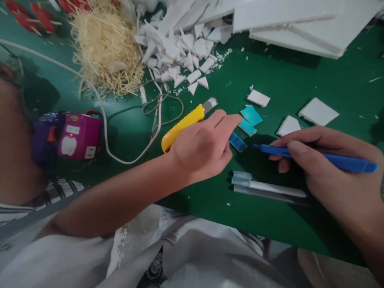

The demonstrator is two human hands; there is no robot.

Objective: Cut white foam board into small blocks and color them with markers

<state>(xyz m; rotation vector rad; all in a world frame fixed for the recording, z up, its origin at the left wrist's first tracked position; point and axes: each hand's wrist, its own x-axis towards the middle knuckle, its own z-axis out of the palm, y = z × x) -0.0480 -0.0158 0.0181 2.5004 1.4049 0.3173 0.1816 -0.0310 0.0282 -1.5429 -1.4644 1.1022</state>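
My right hand (324,160) grips a blue felt-tip marker (339,161), its tip pointing left toward a small dark-blue coloured piece (238,143). A short gap separates the tip from that piece. My left hand (207,144) has its fingers bent around the near end of the dark-blue piece, steadying it low on the table. Two teal coloured pieces (252,115) lie just beyond the left fingertips. A yellow utility knife (183,127), blade out, rests behind the left hand and is partly covered by it. Below, pens and loose caps (270,187) lie side by side.
White foam scraps (186,48) are heaped at the back, beside large foam sheets (300,28). Cut foam pieces (319,111) lie at right. Pale straw-like shreds (105,48), a white cable (102,108) and a magenta power socket (79,137) occupy the left. Another person's arm (18,144) shows there.
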